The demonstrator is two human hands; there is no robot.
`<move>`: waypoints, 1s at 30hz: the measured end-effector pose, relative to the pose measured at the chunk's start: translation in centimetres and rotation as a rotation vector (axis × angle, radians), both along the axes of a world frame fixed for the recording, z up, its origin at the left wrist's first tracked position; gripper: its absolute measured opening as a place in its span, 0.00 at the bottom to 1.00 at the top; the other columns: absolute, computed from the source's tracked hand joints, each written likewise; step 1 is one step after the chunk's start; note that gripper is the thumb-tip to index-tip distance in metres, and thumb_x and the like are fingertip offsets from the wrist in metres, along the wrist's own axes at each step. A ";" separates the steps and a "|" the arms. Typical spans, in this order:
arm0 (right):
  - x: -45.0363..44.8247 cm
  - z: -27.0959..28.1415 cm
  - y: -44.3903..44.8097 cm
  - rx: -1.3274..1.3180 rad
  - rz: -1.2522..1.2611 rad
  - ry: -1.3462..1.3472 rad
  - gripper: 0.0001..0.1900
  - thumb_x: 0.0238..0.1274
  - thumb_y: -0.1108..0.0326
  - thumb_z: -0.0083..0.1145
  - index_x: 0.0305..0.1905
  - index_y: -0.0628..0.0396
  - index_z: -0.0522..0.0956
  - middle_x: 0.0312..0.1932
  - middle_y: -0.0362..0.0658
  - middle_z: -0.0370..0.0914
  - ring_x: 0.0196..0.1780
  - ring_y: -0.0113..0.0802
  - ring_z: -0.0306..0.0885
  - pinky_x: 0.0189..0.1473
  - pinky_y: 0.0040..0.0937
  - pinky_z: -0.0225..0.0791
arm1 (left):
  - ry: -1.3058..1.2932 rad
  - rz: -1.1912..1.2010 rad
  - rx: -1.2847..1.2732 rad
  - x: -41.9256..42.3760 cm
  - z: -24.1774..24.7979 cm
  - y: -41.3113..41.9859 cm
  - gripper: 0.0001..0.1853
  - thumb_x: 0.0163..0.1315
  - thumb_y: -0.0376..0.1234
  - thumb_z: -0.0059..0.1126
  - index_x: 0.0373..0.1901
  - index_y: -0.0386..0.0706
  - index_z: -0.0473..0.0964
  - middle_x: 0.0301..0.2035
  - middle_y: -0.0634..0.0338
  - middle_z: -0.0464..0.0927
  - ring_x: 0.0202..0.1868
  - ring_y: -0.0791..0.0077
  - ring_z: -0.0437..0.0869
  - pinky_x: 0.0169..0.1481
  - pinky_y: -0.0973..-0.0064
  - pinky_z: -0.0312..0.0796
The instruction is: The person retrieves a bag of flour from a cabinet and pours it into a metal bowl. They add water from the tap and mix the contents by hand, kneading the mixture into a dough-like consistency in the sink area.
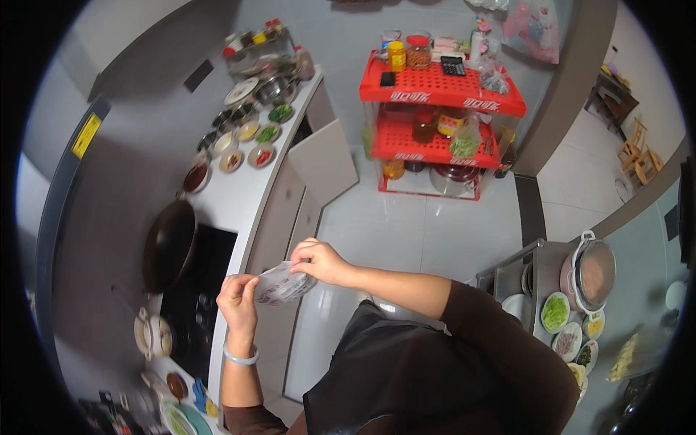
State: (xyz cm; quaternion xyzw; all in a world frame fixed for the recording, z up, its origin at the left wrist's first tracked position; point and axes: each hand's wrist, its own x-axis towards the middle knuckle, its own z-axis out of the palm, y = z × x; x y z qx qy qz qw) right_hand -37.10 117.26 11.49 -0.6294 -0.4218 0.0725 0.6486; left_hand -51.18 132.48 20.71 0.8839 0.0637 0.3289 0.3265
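A printed clear plastic bag (285, 287) is stretched between both hands, over the floor beside the counter edge. My left hand (238, 302), with a pale bangle on its wrist, pinches the bag's left upper corner between thumb and fingers. The right upper edge is pinched by my right hand (321, 262). Whether the bag's mouth is parted, I cannot tell. Left of the hands, a dark wok (171, 246) leans tilted at the back of the black cooktop (209, 255).
Small bowls of chopped ingredients (262, 156) line the white counter (228, 198). A cabinet door (325, 157) stands swung out below. A red shelf rack (440, 87) is ahead. At right, a steel shelf holds a lidded pot (595, 274) and several dishes (555, 312).
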 end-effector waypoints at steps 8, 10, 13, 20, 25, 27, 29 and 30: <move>20.2 2.5 -1.2 -0.034 -0.363 -0.210 0.05 0.46 0.70 0.67 0.26 0.58 0.81 0.27 0.40 0.76 0.40 0.39 0.70 0.42 0.33 0.66 | 0.068 -0.328 -0.208 26.7 -2.6 5.1 0.02 0.53 0.23 0.64 0.28 0.33 0.79 0.27 0.55 0.80 0.33 0.67 0.79 0.41 0.74 0.71; 25.5 3.7 -2.8 -0.077 -0.430 -0.282 0.05 0.48 0.70 0.66 0.27 0.59 0.81 0.27 0.41 0.77 0.40 0.38 0.71 0.43 0.33 0.66 | 0.050 -0.464 -0.162 33.6 -2.2 4.9 0.06 0.54 0.24 0.65 0.34 0.34 0.80 0.32 0.55 0.81 0.36 0.67 0.80 0.45 0.73 0.72; 33.5 5.4 -5.9 -0.103 -0.567 -0.352 0.04 0.48 0.71 0.65 0.27 0.59 0.81 0.27 0.41 0.78 0.40 0.38 0.72 0.44 0.33 0.66 | 0.034 -0.560 -0.244 44.0 -2.4 2.8 0.10 0.53 0.25 0.65 0.38 0.34 0.79 0.36 0.56 0.81 0.39 0.69 0.80 0.48 0.74 0.72; 50.3 5.8 -16.5 -0.262 -0.783 -0.275 0.04 0.46 0.76 0.66 0.30 0.60 0.82 0.30 0.42 0.78 0.40 0.37 0.73 0.45 0.30 0.66 | 0.131 -0.762 -0.255 64.8 -4.1 -5.4 0.05 0.54 0.23 0.63 0.33 0.33 0.80 0.32 0.57 0.81 0.34 0.72 0.81 0.41 0.76 0.72; 63.5 3.5 -25.4 -0.259 -0.788 -0.042 0.03 0.47 0.75 0.67 0.30 0.59 0.83 0.30 0.40 0.79 0.42 0.35 0.70 0.45 0.30 0.65 | 0.091 -0.808 -0.158 78.2 -3.6 -13.7 0.03 0.53 0.22 0.64 0.30 0.32 0.80 0.31 0.56 0.80 0.32 0.68 0.81 0.39 0.76 0.73; 68.4 2.2 -28.2 -0.226 -0.796 0.044 0.03 0.48 0.73 0.67 0.30 0.58 0.84 0.31 0.40 0.79 0.43 0.33 0.70 0.46 0.29 0.66 | 0.162 -0.810 -0.185 82.7 -3.0 -16.5 0.03 0.53 0.21 0.63 0.29 0.32 0.80 0.31 0.56 0.80 0.33 0.70 0.80 0.41 0.77 0.72; 72.4 1.6 -30.5 -0.278 -0.787 0.113 0.04 0.50 0.71 0.67 0.31 0.59 0.84 0.32 0.40 0.79 0.44 0.33 0.71 0.48 0.29 0.66 | 0.245 -0.821 -0.261 86.9 -2.8 -18.9 0.02 0.55 0.22 0.63 0.29 0.31 0.78 0.30 0.57 0.80 0.34 0.72 0.80 0.42 0.78 0.72; 74.2 1.2 -31.4 -0.286 -0.783 0.162 0.05 0.50 0.71 0.67 0.31 0.59 0.83 0.33 0.40 0.79 0.44 0.33 0.71 0.48 0.29 0.66 | 0.289 -0.819 -0.304 88.9 -3.2 -19.9 0.02 0.55 0.22 0.63 0.29 0.31 0.78 0.30 0.58 0.80 0.34 0.73 0.80 0.43 0.78 0.72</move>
